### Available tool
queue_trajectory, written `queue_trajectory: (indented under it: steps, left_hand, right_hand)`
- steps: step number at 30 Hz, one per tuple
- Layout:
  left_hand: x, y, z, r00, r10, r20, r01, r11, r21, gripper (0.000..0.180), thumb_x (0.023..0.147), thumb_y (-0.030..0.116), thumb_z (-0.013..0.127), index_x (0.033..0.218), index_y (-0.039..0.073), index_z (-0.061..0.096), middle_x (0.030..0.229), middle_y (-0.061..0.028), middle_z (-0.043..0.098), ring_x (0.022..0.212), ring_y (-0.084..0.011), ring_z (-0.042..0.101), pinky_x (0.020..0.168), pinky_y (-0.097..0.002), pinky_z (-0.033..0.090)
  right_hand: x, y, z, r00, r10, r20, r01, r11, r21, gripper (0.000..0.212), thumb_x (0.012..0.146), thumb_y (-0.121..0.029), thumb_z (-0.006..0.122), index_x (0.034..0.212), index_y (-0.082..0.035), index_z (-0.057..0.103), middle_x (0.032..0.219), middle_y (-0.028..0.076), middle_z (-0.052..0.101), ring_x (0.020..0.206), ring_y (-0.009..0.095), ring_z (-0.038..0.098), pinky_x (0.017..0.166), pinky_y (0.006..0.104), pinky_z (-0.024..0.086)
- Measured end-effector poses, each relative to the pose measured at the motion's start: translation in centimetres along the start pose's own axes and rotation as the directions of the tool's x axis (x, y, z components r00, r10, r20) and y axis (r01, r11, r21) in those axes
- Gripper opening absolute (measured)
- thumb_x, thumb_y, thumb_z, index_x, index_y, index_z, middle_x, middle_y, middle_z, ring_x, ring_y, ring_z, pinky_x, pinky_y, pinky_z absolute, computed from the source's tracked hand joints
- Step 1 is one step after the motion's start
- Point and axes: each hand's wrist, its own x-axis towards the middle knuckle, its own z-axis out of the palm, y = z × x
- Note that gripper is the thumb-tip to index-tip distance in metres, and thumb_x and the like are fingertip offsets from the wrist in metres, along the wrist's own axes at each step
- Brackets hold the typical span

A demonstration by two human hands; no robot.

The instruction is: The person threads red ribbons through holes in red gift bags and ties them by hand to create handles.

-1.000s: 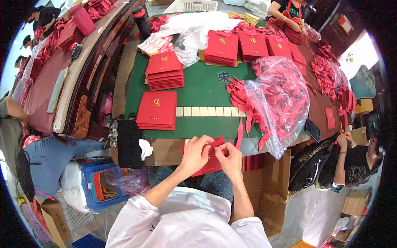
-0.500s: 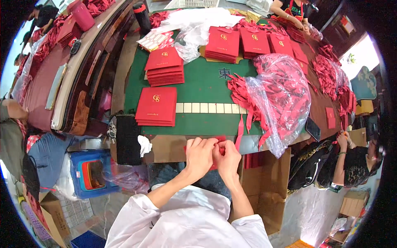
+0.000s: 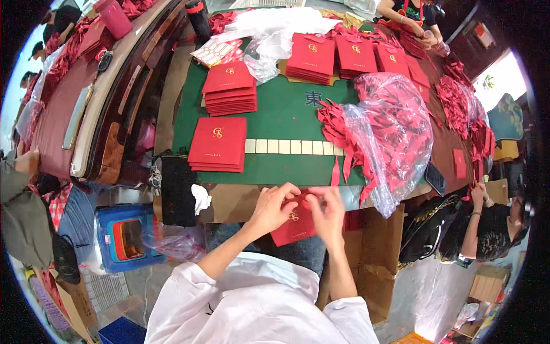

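A red pouch (image 3: pixel 297 221) with a gold emblem hangs tilted just in front of the table's near edge, between my two hands. My left hand (image 3: pixel 276 205) grips its upper left part, fingers curled and thumb on its face. At the upper right edge, the thumb and fingers of my right hand (image 3: pixel 328 213) pinch the pouch; this hand is slightly blurred. Whatever lies under my fingertips at the pouch's top is hidden. Ahead on the left sit a low stack of red pouches (image 3: pixel 216 143) and a taller stack (image 3: pixel 230 86).
A clear plastic bag (image 3: pixel 395 137) of red ribbons spills onto the green tabletop (image 3: pixel 275 172). More pouch stacks (image 3: pixel 311 56) line the far side beside white plastic sheeting (image 3: pixel 281 22). A black pouch (image 3: pixel 178 189) hangs at the near left edge. A cardboard box (image 3: pixel 369 269) stands below, right. Other people work around.
My hands were close together, covering most of the red pouch. Now they are apart and the pouch's emblem face shows. At far left, a person has shifted nearer the other table.
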Motion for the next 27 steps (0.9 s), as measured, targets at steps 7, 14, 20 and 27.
queue_trajectory:
  steps: [7,14,20,27]
  left_hand:
    - [-0.1,1.3,0.1,0.977,0.206,-0.062,-0.185,0.952,0.245,0.015,0.081,0.005,0.068,0.092,0.010,0.060,0.085,-0.0042,0.067,0.084,-0.0268,0.062,0.081,-0.0409,0.042]
    - [-0.4,2.0,0.2,0.910,0.398,-0.120,-0.306,0.837,0.454,0.013,0.081,0.005,0.067,0.091,0.012,0.062,0.088,-0.0021,0.065,0.088,-0.0235,0.058,0.090,-0.0414,0.037]
    - [0.0,1.8,0.4,0.867,0.486,-0.107,-0.383,0.789,0.481,0.015,0.080,0.006,0.066,0.094,0.013,0.062,0.089,-0.0018,0.064,0.089,-0.0233,0.057,0.092,-0.0427,0.035]
    - [0.4,1.5,-0.9,0.945,0.314,-0.088,-0.274,0.911,0.308,0.017,0.080,0.010,0.072,0.094,0.012,0.062,0.089,-0.0029,0.064,0.087,-0.0241,0.059,0.089,-0.0407,0.035]
  right_hand:
    - [3.5,1.4,-2.3,0.916,-0.138,0.376,0.210,0.965,-0.159,0.010,0.088,-0.010,0.066,0.093,-0.001,0.071,0.090,0.012,0.061,0.090,0.029,0.060,0.080,0.0372,0.048]
    - [5.3,1.6,-2.8,0.814,-0.008,0.580,0.123,0.980,-0.158,0.012,0.087,-0.012,0.068,0.091,-0.001,0.073,0.090,0.012,0.062,0.092,0.027,0.061,0.082,0.0365,0.049]
    - [6.6,4.0,-2.6,0.669,0.132,0.731,-0.365,0.916,0.168,0.010,0.084,-0.009,0.070,0.087,-0.001,0.073,0.092,0.004,0.059,0.089,0.011,0.059,0.079,0.0271,0.047]
    - [5.1,4.2,0.2,0.812,0.195,0.550,-0.355,0.913,0.201,0.008,0.086,-0.005,0.064,0.084,0.002,0.068,0.095,0.003,0.057,0.089,0.011,0.057,0.079,0.0253,0.046]
